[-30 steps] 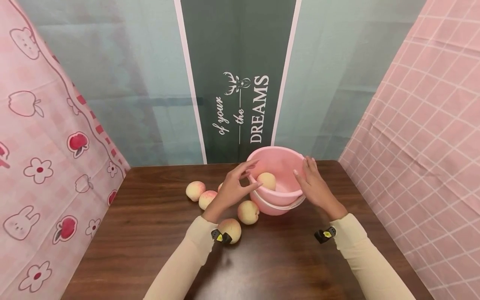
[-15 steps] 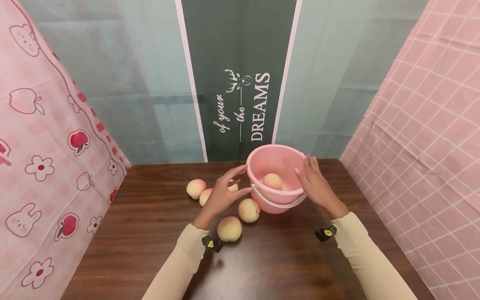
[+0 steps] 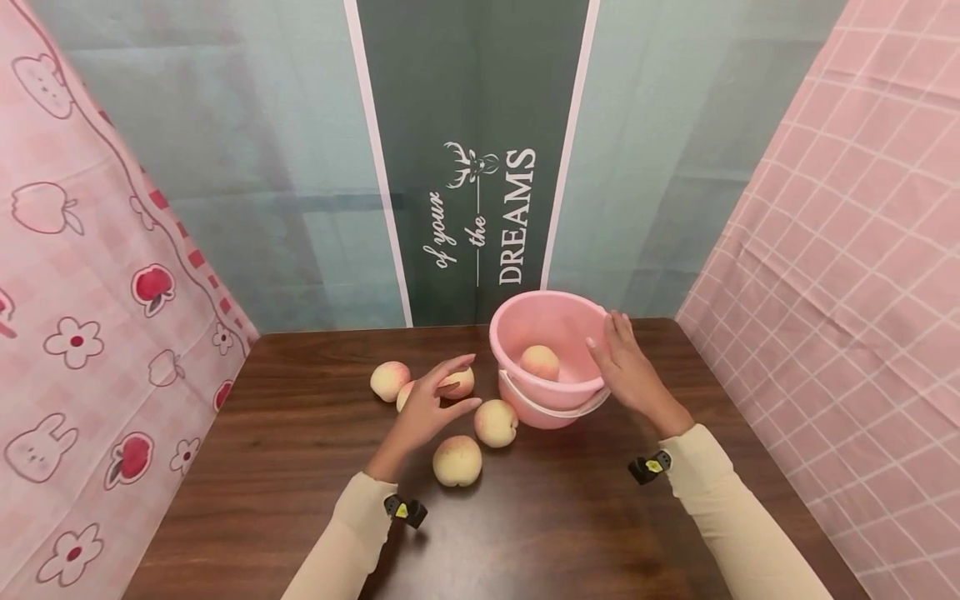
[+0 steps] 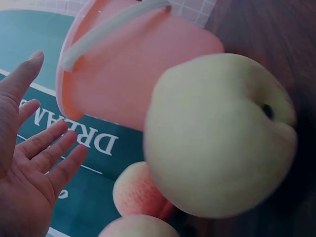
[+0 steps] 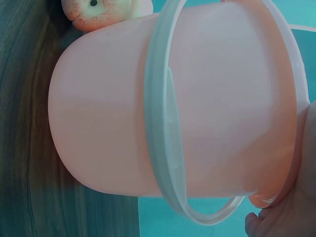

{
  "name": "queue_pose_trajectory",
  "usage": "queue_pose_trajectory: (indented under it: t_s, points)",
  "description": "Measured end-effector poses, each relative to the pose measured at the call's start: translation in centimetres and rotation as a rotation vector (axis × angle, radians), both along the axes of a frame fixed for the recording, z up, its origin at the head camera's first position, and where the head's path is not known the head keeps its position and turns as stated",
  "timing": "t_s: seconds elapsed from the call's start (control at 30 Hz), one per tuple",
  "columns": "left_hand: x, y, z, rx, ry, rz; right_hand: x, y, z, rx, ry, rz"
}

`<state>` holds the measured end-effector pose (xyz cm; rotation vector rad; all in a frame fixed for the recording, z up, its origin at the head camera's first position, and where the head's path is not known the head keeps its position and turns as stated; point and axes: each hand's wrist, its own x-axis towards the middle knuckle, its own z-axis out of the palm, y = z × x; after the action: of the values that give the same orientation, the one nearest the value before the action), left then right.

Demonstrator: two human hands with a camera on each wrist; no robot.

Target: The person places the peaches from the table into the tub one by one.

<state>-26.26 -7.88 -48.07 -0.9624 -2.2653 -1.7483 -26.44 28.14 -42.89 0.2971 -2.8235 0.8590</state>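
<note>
A pink bucket [image 3: 551, 400] with a white handle [image 3: 558, 410] stands toward the back of the table. One peach [image 3: 540, 363] lies inside it. My right hand [image 3: 633, 371] holds the bucket's right rim, thumb over the inner side and fingers outside. My left hand [image 3: 426, 408], holding nothing, hovers left of the bucket with fingers spread. Beyond its fingers is a partly hidden peach [image 3: 461, 382]; another peach [image 3: 403, 395] is mostly covered by the hand. The left wrist view shows a large near peach [image 4: 217, 133] and the open palm [image 4: 29, 197].
More peaches lie on the dark wooden table [image 3: 247, 467]: one at far left [image 3: 390, 381], one beside the bucket [image 3: 497, 423] and one nearer the front [image 3: 457, 461]. Fabric sheets surround the table: pink patterned on the left, green behind, pink checked [image 3: 832, 317] on the right.
My left hand has drawn away from the bucket's rim, leftward and nearer to me, over the loose peaches. The peach inside the bucket has shifted slightly. My right hand stays at the rim.
</note>
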Motion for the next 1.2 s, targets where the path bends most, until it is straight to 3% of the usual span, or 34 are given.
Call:
queue_pose_trajectory:
  t_s: [0.2,0.43,0.83,1.2]
  points:
    - [0.3,-0.6,-1.1,0.046,-0.044,-0.062,-0.1,-0.1,-0.1,-0.001,0.008,-0.002]
    - [0.8,-1.1,-2.3,0.000,-0.087,-0.059,-0.1,-0.2,0.0,-0.009,0.008,-0.001]
    - [1.5,-2.0,-4.0,0.014,-0.069,-0.070,0.0,-0.3,0.0,-0.006,0.011,0.004]
    - [1.9,-2.2,-4.9,0.015,-0.069,-0.054,0.0,-0.1,0.2,-0.001,0.020,0.007]
